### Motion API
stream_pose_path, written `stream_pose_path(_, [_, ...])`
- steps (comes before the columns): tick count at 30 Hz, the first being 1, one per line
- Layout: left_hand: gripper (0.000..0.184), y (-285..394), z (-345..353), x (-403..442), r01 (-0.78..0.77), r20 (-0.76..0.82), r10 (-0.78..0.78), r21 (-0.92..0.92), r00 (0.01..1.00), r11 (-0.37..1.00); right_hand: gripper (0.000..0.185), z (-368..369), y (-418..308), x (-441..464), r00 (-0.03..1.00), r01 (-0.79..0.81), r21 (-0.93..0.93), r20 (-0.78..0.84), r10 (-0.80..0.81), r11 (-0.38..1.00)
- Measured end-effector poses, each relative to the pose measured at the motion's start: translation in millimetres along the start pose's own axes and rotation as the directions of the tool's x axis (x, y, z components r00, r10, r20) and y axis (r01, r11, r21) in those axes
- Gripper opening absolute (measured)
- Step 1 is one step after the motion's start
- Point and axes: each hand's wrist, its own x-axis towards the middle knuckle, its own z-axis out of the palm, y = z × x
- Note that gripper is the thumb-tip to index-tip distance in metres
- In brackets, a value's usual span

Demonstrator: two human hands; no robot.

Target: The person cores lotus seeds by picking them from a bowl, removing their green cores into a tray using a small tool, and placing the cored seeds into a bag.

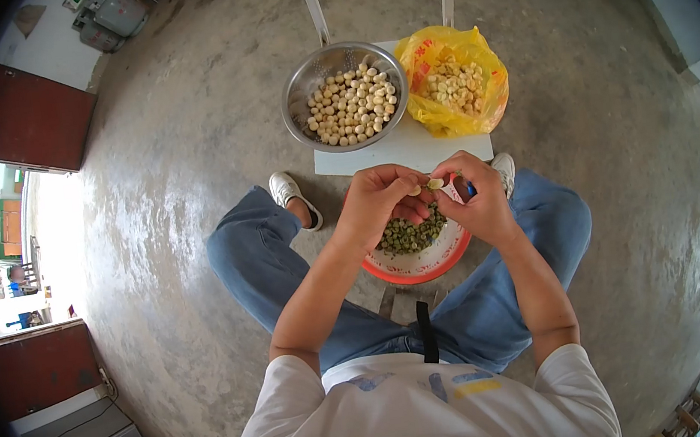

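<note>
Hands pinch a pale piece above a red-rimmed basin, with colander and yellow bag beyond.

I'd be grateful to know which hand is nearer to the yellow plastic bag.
Right. The right hand is just below the yellow plastic bag in the picture; the left hand is farther off, down and to the left, below the metal colander.

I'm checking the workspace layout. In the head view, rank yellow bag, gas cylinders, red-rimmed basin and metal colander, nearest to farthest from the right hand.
1. Red-rimmed basin: below, slightly left
2. Yellow bag: straight ahead
3. Metal colander: ahead, left
4. Gas cylinders: far left corner
</note>
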Motion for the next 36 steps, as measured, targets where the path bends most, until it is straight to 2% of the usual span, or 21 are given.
stream_pose_path(1, [0.013,1.5,0.7,0.2,0.001,0.006,-0.001,-0.038,1.0,0.999,0.027,-0.4,-1.2,0.7,1.0,-0.01,0.007,0.0,0.01,1.0])
stream_pose_path(3, [0.014,2.2,2.8,0.7,-0.036,0.014,0.035,0.083,0.999,0.996,0.026,-1.1,-4.2,1.9,1.0,-0.029,0.019,0.001,0.029,0.999])
stream_pose_path(7, [0.016,-1.5,5.4,4.7,-0.085,0.019,0.083,0.3,0.996,0.95,0.026,2.3,1.9,1.8,0.999,0.037,-0.018,0.007,-0.037,0.999])
stream_pose_path(10, [0.015,-3.0,2.3,7.0,-0.108,0.032,0.104,0.269,0.994,0.957,0.025,4.2,2.0,2.7,0.996,0.079,-0.049,-0.032,-0.081,0.996])
stream_pose_path(12, [0.014,-3.7,3.9,8.5,-0.094,0.013,0.093,0.155,0.996,0.983,0.024,4.3,0.7,3.6,0.992,0.085,-0.072,-0.087,-0.091,0.994])
stream_pose_path(15, [0.014,-4.0,4.6,9.6,-0.06,0.003,0.06,0.014,0.998,0.998,0.022,3.1,1.0,3.1,0.985,-0.054,-0.002,-0.163,0.053,0.999])
stream_pose_path(19, [0.012,-2.5,4.3,16.7,-0.031,-0.011,0.031,-0.035,0.999,0.999,0.02,-20.5,4.0,20.6,0.883,-0.07,-0.134,-0.47,-0.001,0.988])
stream_pose_path(21, [0.012,0.4,5.6,27.4,-0.026,-0.013,0.026,0.01,1.0,1.0,0.02,-33.0,9.6,44.0,0.798,-0.086,-0.217,-0.599,-0.063,0.972])
stream_pose_path(24, [0.011,12.4,13.8,51.7,-0.073,-0.059,0.079,0.095,0.995,0.993,0.022,-37.5,32.1,64.3,0.859,-0.058,-0.454,-0.476,-0.187,0.889])
stream_pose_path(29, [0.013,25.9,22.7,118.3,-0.18,-0.125,0.192,0.102,0.973,0.978,0.025,-34.8,37.8,48.0,0.871,-0.132,-0.312,-0.49,-0.04,0.941])
stream_pose_path(32, [0.016,30.2,24.4,148.9,-0.225,-0.071,0.249,0.247,0.966,0.942,0.024,-31.8,43.2,32.7,0.875,-0.144,-0.274,-0.484,-0.008,0.951])
stream_pose_path(36, [0.019,31.0,19.1,150.3,-0.267,-0.066,0.28,0.163,0.958,0.95,0.021,-31.9,36.1,20.6,0.888,-0.148,-0.258,-0.46,0.014,0.955])
